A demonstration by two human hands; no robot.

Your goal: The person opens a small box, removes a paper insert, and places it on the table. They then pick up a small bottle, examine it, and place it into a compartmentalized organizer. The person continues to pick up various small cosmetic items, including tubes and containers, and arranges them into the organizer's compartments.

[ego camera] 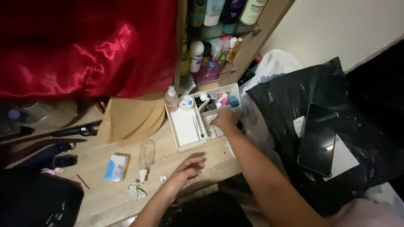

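My right hand [224, 118] reaches into a white compartment organiser tray [183, 126] on the wooden desk [105, 197], its fingers down on a patterned item in a front compartment; whether it grips anything is hidden. Tweezers [198, 126] lie in the tray's long left compartment. My left hand [186, 171] rests on the desk with fingers loosely curled, holding nothing, beside a small round cap [162, 178]. A clear spray bottle [146, 156] lies on its side left of that hand.
A small blue-and-white box [115, 167] and crumpled tissue [135, 190] lie on the desk. A spray bottle [171, 98] and round jar [185, 102] stand at the tray's back. Shelves of bottles [214, 50] rise behind. Red satin cloth [84, 46] hangs left. A black bag [294, 96] with a phone [317, 138] sits right.
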